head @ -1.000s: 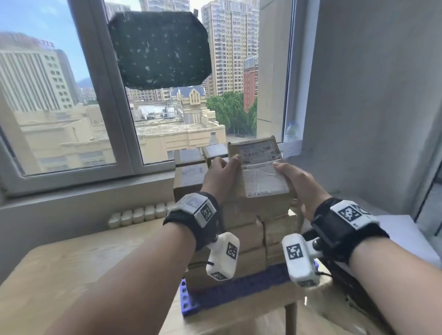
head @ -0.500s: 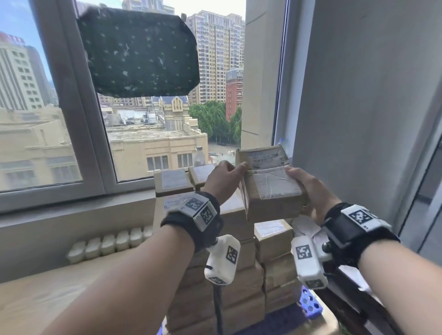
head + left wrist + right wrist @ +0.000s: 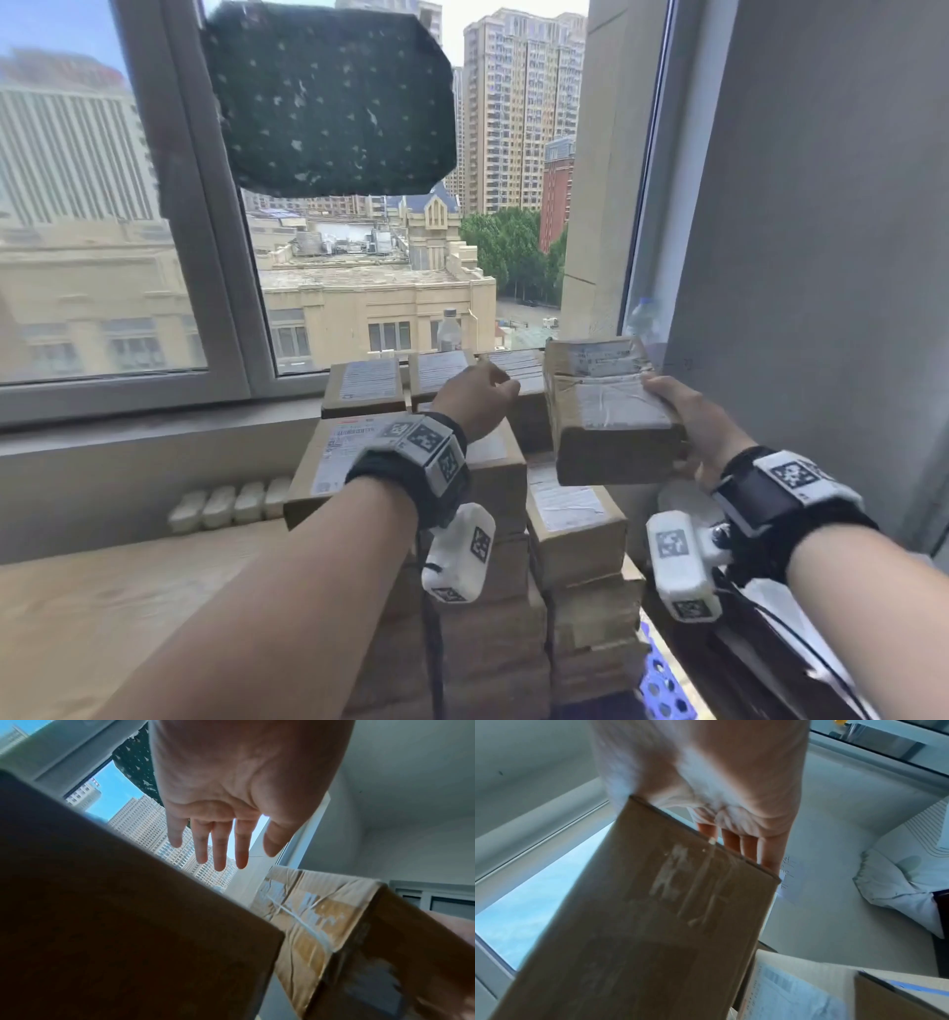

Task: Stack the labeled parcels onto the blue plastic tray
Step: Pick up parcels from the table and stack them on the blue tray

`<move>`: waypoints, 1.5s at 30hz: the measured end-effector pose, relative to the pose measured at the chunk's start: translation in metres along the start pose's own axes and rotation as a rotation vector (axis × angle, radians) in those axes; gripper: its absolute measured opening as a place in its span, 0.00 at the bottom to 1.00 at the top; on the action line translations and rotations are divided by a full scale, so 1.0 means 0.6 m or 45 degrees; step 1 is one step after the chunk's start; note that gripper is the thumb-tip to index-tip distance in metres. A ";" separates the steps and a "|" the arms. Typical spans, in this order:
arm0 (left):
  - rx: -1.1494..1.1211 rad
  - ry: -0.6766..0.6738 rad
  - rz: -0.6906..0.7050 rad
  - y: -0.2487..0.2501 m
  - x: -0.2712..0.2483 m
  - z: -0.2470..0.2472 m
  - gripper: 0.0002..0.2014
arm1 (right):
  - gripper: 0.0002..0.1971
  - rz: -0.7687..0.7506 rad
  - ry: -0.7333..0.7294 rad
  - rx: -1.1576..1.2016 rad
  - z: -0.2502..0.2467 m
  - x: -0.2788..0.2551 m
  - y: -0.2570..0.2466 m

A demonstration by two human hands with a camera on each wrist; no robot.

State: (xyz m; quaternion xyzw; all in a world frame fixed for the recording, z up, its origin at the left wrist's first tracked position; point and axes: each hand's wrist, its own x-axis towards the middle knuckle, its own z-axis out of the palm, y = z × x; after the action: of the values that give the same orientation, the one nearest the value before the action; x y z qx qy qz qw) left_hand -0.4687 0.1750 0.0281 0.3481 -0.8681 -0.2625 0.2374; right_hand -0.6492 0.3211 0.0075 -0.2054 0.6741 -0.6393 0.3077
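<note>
A tall stack of labeled cardboard parcels (image 3: pixel 411 452) stands on the blue plastic tray (image 3: pixel 662 688), of which only a corner shows at the bottom right. My right hand (image 3: pixel 683 426) grips one taped, labeled parcel (image 3: pixel 611 411) by its right end, thumb on top, and holds it in the air above the stack's right column (image 3: pixel 575 519). In the right wrist view the fingers (image 3: pixel 744 845) lie against that parcel (image 3: pixel 654 923). My left hand (image 3: pixel 488 390) hovers over the stack's top, apart from the held parcel. Its fingers (image 3: pixel 218 845) are straight and hold nothing.
The stack reaches the windowsill; a clear bottle (image 3: pixel 449 329) stands behind it. A grey wall (image 3: pixel 821 257) is close on the right. The wooden table (image 3: pixel 102 616) stretches left, with a row of small white blocks (image 3: pixel 231 501) along the wall.
My left hand has let go of the parcel and moved left. The right hand now holds it alone, further right. The stack looks nearer and larger.
</note>
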 end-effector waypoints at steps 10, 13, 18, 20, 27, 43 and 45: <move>0.218 -0.086 -0.157 -0.006 -0.017 0.033 0.17 | 0.14 0.179 -0.160 -0.115 0.043 0.056 0.056; 0.180 -0.095 -0.150 -0.004 -0.014 0.040 0.15 | 0.14 0.188 -0.183 -0.135 0.048 0.066 0.065; 0.197 -0.078 -0.162 -0.005 -0.007 0.049 0.14 | 0.13 0.166 -0.186 -0.176 0.043 0.074 0.063; 0.240 -0.065 -0.164 -0.004 -0.008 0.050 0.15 | 0.12 0.152 -0.195 -0.185 0.042 0.073 0.062; 0.317 -0.020 -0.182 -0.002 -0.012 0.056 0.16 | 0.13 0.076 -0.168 -0.293 0.044 0.082 0.064; 0.224 0.464 -0.031 0.000 -0.070 0.067 0.09 | 0.14 -0.041 -0.005 -0.352 -0.022 0.087 0.128; 0.162 0.556 -0.032 -0.007 -0.081 0.070 0.07 | 0.13 -0.046 0.015 -0.379 -0.030 0.082 0.145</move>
State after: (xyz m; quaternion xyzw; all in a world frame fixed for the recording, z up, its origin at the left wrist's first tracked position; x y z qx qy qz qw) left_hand -0.4602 0.2200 -0.0173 0.4216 -0.8065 -0.1285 0.3940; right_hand -0.6868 0.3101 -0.0859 -0.2571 0.7594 -0.5389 0.2583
